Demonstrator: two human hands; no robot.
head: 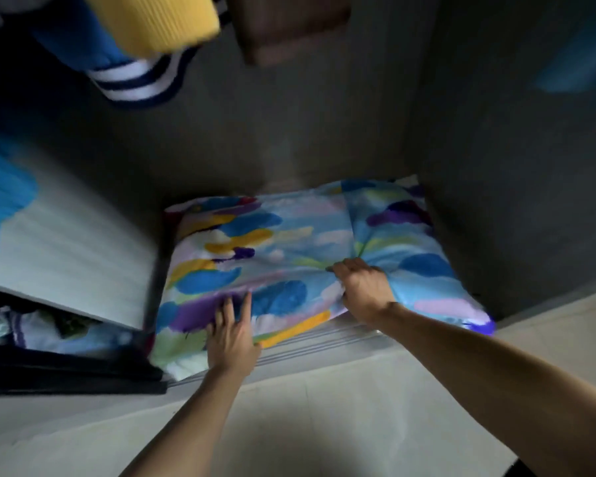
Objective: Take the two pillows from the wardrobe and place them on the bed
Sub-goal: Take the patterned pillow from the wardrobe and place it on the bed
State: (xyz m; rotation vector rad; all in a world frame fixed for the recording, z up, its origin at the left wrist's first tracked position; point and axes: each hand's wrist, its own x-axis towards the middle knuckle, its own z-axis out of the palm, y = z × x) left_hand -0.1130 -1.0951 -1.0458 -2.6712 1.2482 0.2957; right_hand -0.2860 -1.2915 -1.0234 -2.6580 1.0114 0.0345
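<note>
A pillow [272, 249] in a light blue cover with blue, yellow and purple blotches lies flat on the wardrobe floor, filling the compartment. My right hand [363, 287] is clenched on a bunched fold of its cover near the front middle. Flat on the pillow's front left part rests my left hand [233, 335], fingers spread, holding nothing. Whether a second pillow lies underneath I cannot tell. The bed is not in view.
Dark wardrobe walls [496, 166] close in behind and to the right. The white wardrobe door [69, 249] stands open at left, with folded clothes [49, 332] below it. Hanging clothes, yellow [159, 18] and blue-striped [131, 80], dangle at top left. The pale floor [324, 425] lies in front.
</note>
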